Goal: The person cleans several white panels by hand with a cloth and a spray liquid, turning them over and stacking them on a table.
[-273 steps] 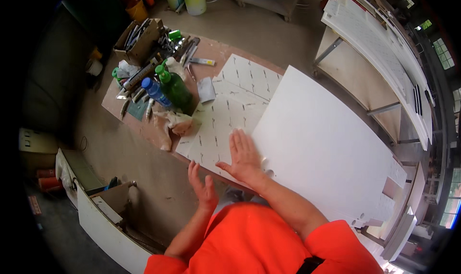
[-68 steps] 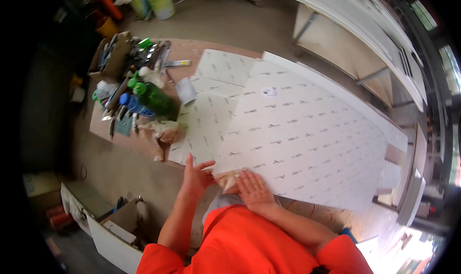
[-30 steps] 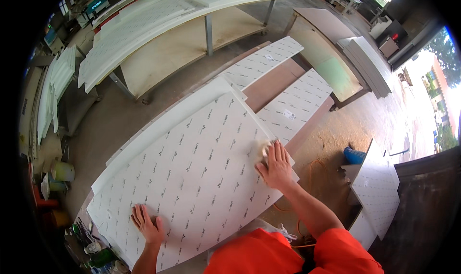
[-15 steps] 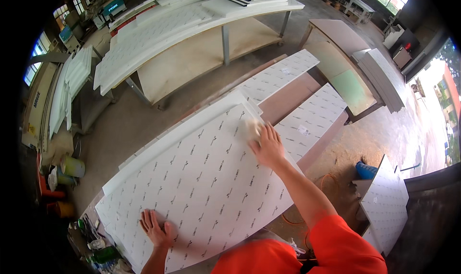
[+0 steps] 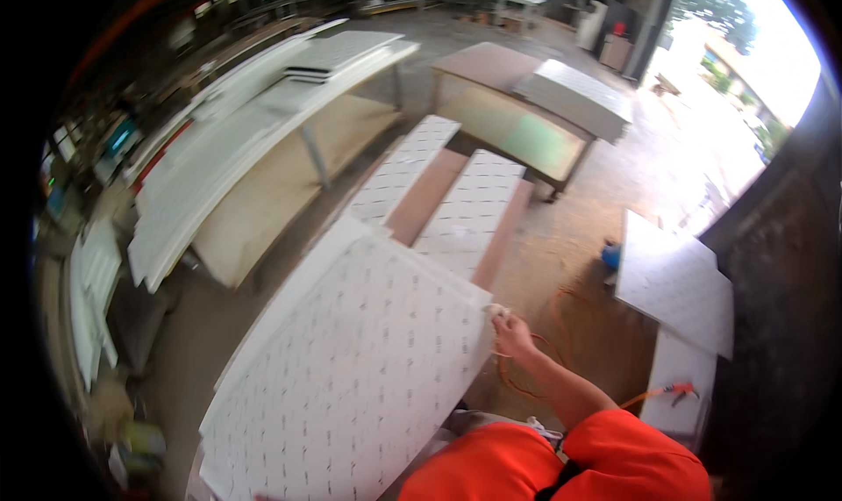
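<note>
A large white panel (image 5: 342, 369) with small printed marks lies over other panels in front of me. At its right edge, my right hand (image 5: 513, 332) is closed on a pale, crumpled cloth (image 5: 497, 311). The cloth is at the panel's corner edge; some blur hides whether it touches. Only a sliver of my left hand (image 5: 261, 498) shows at the lower border, by the panel's near end, and its fingers are hidden. Beyond the panel lie two narrow white boards (image 5: 478, 207) on a brownish surface.
On the left stands a long table (image 5: 307, 154) stacked with white panels. A brown table (image 5: 487, 62) with a board stack (image 5: 574, 97) is farther off. To my right are leaning white panels (image 5: 675, 282), an orange air gun (image 5: 680, 390) and an orange hose (image 5: 561, 308) on the floor.
The view has swung to the right. My right hand has gone from the panel's top to its right edge with the cloth. My left hand has nearly left the view.
</note>
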The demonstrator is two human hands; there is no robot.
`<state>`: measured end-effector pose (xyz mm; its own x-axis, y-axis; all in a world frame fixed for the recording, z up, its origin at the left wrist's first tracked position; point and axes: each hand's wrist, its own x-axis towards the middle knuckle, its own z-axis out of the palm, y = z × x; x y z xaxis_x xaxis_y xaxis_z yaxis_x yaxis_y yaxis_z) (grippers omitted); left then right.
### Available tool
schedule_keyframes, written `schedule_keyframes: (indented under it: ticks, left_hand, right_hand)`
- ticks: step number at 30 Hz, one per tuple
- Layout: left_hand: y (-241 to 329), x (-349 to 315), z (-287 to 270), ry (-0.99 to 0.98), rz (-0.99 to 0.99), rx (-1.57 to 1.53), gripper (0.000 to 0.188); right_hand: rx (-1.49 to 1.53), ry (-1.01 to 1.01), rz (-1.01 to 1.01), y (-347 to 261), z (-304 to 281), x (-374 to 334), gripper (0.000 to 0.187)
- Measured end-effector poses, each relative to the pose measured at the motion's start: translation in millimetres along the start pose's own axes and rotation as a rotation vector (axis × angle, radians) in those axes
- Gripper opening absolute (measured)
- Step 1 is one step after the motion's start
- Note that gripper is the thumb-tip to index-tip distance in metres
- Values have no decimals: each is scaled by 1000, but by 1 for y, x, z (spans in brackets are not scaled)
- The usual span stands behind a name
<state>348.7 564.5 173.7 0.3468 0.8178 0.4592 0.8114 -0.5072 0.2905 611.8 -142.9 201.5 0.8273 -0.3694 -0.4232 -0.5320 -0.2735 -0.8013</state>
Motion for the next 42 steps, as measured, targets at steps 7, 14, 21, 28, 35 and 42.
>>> schedule_keyframes:
  ticks: [7,14,21,28,35,42]
  left_hand:
    - [106,16,5,-408,1,-89,54]
    - [194,45,27,-627,166,-151,52]
    - [333,46,26,-848,377,-298,50]
    - [526,-66,27,-1391,625,-356,48]
    - [628,-358,-221,-1372,1124,-161,48]
    - [704,-456,-245,-1560,1213,388,57]
  right_hand:
    - [630,-81,144,9,6,-35,35]
    - [834,190,-64,-7,-96,-94,31]
    - [1050,763,-163,108,-257,-168,25]
    - [704,1313,155,245,-443,-330,36]
    - [771,1605,272,312,-602,-469,35]
    - [624,1641,268,386,-716,-485,35]
